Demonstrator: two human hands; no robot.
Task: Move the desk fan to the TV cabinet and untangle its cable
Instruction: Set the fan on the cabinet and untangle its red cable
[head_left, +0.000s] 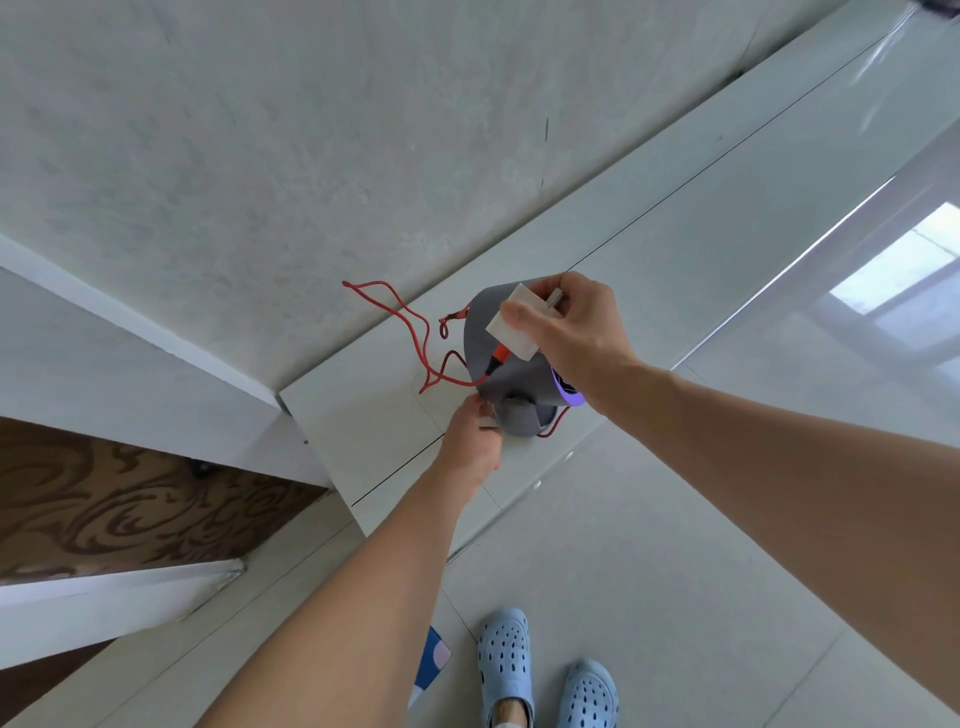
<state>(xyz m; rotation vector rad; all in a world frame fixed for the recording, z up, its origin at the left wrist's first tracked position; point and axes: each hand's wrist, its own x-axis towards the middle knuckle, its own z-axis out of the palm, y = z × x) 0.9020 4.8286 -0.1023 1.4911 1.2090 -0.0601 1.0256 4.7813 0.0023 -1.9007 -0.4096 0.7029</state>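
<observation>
One desk fan (488, 332) stands on the TV cabinet (675, 260), its red cable (500, 355) snarled beside it, so untangling looks to be the step in hand. Your right hand (571, 338) pinches the white plug (519, 322) above the fan; your left hand (472, 441) sits at the base, grip unclear. Next, probably thread the plug back through the loops.

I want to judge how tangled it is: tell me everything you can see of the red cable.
The cable is thin and red, lying in loose loops on the white cabinet top left of the grey fan. Its orange-and-black connector meets the white plug gripped by the right hand; another stretch curves by the fan's base.
</observation>
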